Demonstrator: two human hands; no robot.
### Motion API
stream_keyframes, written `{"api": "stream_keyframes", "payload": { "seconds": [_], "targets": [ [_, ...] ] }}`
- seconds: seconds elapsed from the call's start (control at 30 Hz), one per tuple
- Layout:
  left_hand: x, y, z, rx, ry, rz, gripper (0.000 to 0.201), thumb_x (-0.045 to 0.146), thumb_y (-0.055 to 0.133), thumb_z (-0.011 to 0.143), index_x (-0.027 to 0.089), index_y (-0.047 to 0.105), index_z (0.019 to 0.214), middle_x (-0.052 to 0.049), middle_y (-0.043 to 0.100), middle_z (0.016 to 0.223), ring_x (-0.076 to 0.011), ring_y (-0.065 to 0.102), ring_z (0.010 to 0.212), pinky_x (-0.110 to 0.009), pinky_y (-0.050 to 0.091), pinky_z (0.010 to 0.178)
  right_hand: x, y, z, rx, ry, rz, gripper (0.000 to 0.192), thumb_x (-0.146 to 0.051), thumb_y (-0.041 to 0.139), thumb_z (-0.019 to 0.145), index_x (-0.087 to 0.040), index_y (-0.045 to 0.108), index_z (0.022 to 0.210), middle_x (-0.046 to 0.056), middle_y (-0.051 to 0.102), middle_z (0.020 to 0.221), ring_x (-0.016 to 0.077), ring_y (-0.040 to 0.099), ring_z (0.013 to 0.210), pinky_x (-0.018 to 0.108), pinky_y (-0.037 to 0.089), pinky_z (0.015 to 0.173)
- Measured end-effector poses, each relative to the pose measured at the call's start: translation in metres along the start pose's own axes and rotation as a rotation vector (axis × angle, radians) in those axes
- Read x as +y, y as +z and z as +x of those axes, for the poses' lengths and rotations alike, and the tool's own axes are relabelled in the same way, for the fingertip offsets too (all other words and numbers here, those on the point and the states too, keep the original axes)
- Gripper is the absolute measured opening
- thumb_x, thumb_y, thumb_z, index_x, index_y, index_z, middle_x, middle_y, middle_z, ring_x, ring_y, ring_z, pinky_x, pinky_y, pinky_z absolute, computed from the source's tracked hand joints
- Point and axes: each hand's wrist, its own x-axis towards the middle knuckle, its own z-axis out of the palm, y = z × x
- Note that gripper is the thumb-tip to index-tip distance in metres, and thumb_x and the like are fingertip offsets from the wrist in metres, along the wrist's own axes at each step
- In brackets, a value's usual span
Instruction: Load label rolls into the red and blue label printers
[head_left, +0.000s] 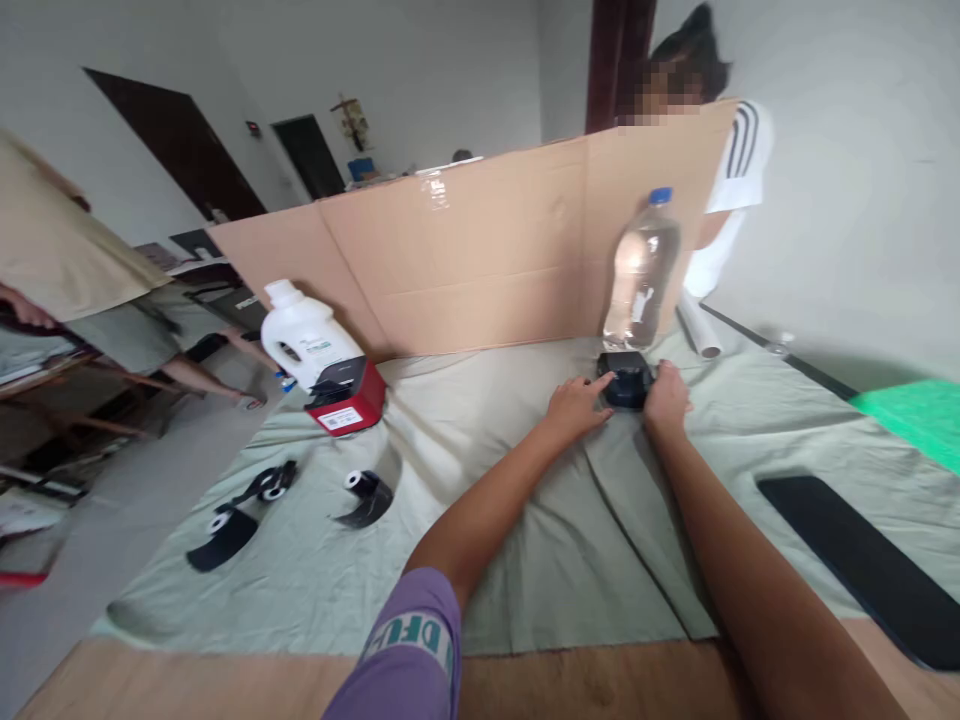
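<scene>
A small black boxy device [626, 380] stands on the cloth at the foot of a large clear bottle with a blue cap [646, 270]. My left hand [577, 408] grips its left side, with one finger stretched onto it and the thumb lower at its front edge. Against the right side presses my right hand [667, 400], its fingers curled around that edge and partly hidden. The kind of device cannot be made out, as its surface is dark and blurred.
A cardboard panel [480, 260] rises behind the cloth-covered table [480, 480]. Leftward are a white jug [311, 325], a red-and-black box [347, 395] and black rolls with white cores [367, 497]. A black slab [855, 560] lies right; a white tube [699, 325] is behind. People stand beyond.
</scene>
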Motion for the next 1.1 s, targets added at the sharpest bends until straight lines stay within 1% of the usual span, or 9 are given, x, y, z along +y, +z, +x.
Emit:
{"api": "stream_keyframes", "payload": {
  "seconds": [0.1, 0.17, 0.33, 0.4, 0.53, 0.67, 0.8, 0.93, 1.1],
  "targets": [
    [-0.031, -0.056, -0.060, 0.141, 0.059, -0.051, 0.055, 0.039, 0.065, 0.090, 0.027, 0.055, 0.143, -0.008, 0.069, 0.122, -0.0244, 0.064, 0.112, -0.037, 0.049, 0.101, -0.018, -0.002, -0.014, 0.214, -0.170, 0.011, 0.055, -0.044, 0.028, 0.097, -0.012, 0.062, 0.126, 0.023, 0.062, 0.126, 0.0360, 0.049, 0.122, 0.059, 0.027, 0.103],
    [-0.071, -0.107, -0.109, 0.322, 0.051, -0.154, 0.036, 0.033, 0.061, 0.092, 0.024, 0.067, 0.126, -0.006, 0.072, 0.117, -0.0200, 0.067, 0.107, -0.031, 0.050, 0.099, -0.040, 0.000, -0.031, 0.220, -0.383, 0.015, 0.048, -0.044, 0.037, 0.094, -0.015, 0.064, 0.122, 0.020, 0.062, 0.124, 0.0350, 0.049, 0.121, 0.056, 0.028, 0.101],
    [-0.224, -0.210, -0.215, 0.992, -0.389, -0.201, 0.020, 0.030, 0.059, 0.091, 0.020, 0.071, 0.104, -0.005, 0.073, 0.107, -0.0199, 0.066, 0.102, -0.034, 0.050, 0.096, -0.110, 0.053, -0.105, -0.182, -0.700, 0.149, 0.027, -0.036, 0.049, 0.089, -0.021, 0.065, 0.104, 0.011, 0.069, 0.107, 0.0285, 0.060, 0.107, 0.049, 0.037, 0.098],
    [-0.281, -0.217, -0.240, 1.166, -0.632, -0.264, 0.026, 0.025, 0.064, 0.086, 0.017, 0.069, 0.109, -0.008, 0.071, 0.115, -0.0222, 0.064, 0.110, -0.037, 0.047, 0.101, -0.140, 0.098, -0.142, -0.406, -0.717, 0.265, 0.023, -0.034, 0.051, 0.089, -0.023, 0.065, 0.103, 0.009, 0.070, 0.104, 0.0262, 0.063, 0.103, 0.045, 0.044, 0.095],
    [-0.342, -0.188, -0.257, 1.075, -0.848, -0.640, 0.028, 0.030, 0.063, 0.087, 0.015, 0.071, 0.109, -0.009, 0.074, 0.109, -0.0243, 0.065, 0.111, -0.040, 0.046, 0.105, -0.198, 0.199, -0.208, -0.795, -0.586, 0.410, 0.042, -0.037, 0.060, 0.084, -0.022, 0.061, 0.124, 0.013, 0.065, 0.128, 0.0290, 0.061, 0.117, 0.047, 0.049, 0.098],
    [-0.350, -0.168, -0.254, 1.089, -0.818, -0.804, 0.040, 0.030, 0.063, 0.089, 0.017, 0.067, 0.127, -0.007, 0.073, 0.118, -0.0222, 0.066, 0.115, -0.036, 0.047, 0.106, -0.243, 0.278, -0.249, -1.014, -0.358, 0.544, 0.084, -0.040, 0.078, 0.070, -0.027, 0.044, 0.147, 0.011, 0.053, 0.147, 0.0346, 0.050, 0.135, 0.055, 0.043, 0.109],
    [-0.336, -0.176, -0.248, 1.138, -0.839, -1.010, 0.050, 0.020, 0.066, 0.087, 0.018, 0.061, 0.137, -0.007, 0.070, 0.129, -0.0220, 0.063, 0.122, -0.035, 0.047, 0.108, -0.264, 0.313, -0.274, -1.049, -0.351, 0.698, 0.112, -0.041, 0.085, 0.064, -0.027, 0.025, 0.158, 0.010, 0.054, 0.147, 0.0327, 0.050, 0.136, 0.056, 0.038, 0.115],
    [-0.305, -0.186, -0.236, 1.172, -0.746, -1.121, 0.048, 0.013, 0.064, 0.086, 0.022, 0.064, 0.133, -0.002, 0.070, 0.130, -0.0210, 0.061, 0.127, -0.036, 0.045, 0.111, -0.263, 0.302, -0.280, -0.942, -0.324, 0.786, 0.124, -0.049, 0.084, 0.066, -0.025, 0.008, 0.161, 0.012, 0.052, 0.149, 0.0319, 0.052, 0.134, 0.058, 0.039, 0.114],
    [-0.241, -0.189, -0.210, 1.010, -0.430, -0.998, 0.046, 0.024, 0.070, 0.085, 0.021, 0.067, 0.131, -0.004, 0.070, 0.130, -0.0226, 0.061, 0.128, -0.036, 0.042, 0.115, -0.242, 0.230, -0.234, -0.757, -0.375, 0.800, 0.123, -0.049, 0.084, 0.069, -0.027, 0.007, 0.161, 0.013, 0.047, 0.153, 0.0325, 0.045, 0.141, 0.058, 0.034, 0.117]
  ]
}}
